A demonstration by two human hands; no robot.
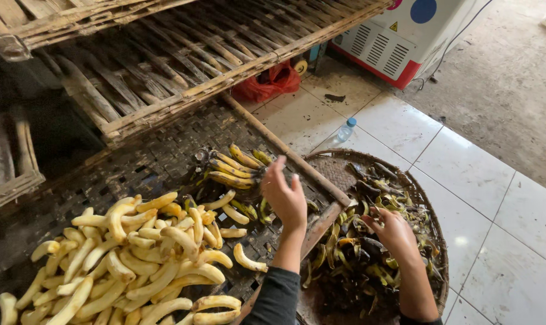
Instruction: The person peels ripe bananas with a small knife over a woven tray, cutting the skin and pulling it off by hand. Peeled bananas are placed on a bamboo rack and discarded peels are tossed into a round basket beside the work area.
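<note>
White floor tiles (pixel 465 174) lie at 3 o'clock; a woven mat (pixel 134 168) carries peeled bananas (pixel 128 259) at 8 o'clock. Left hand (pixel 285 195) is raised, fingers spread, empty, near an unpeeled bunch (pixel 234 168) at 11 o'clock. Right hand (pixel 393 232) rests loosely curled on peels (pixel 357 265) in a round basket (pixel 429 210); whether it grips one cannot be told.

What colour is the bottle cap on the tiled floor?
Blue: the cap tops a clear bottle, seen in the head view.
</note>
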